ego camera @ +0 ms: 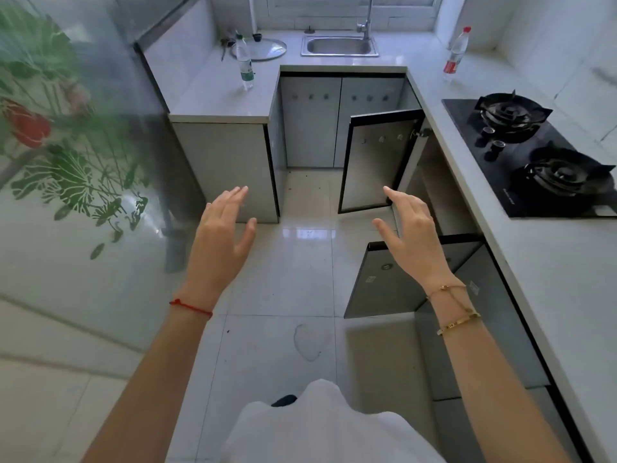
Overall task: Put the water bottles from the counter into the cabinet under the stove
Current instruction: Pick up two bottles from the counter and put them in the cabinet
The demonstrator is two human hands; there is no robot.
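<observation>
A clear bottle with a green label [246, 65] stands upright on the left counter near its inner edge. A second bottle with a red cap and red label [455, 55] stands on the right counter, beyond the black gas stove [527, 155]. Under the stove, two cabinet doors hang open: the far door [377, 162] and the near door [400, 279]. My left hand [222, 235] and my right hand [409, 235] are raised over the floor, fingers spread, holding nothing. The right hand is just in front of the open doors. The cabinet's inside is mostly hidden.
A steel sink [340, 46] with a tap sits at the back under the window. A glass pot lid [263, 50] lies behind the green-label bottle. A glass panel with a plant print [66, 145] stands on the left. The white tiled floor [300, 262] runs between the counters.
</observation>
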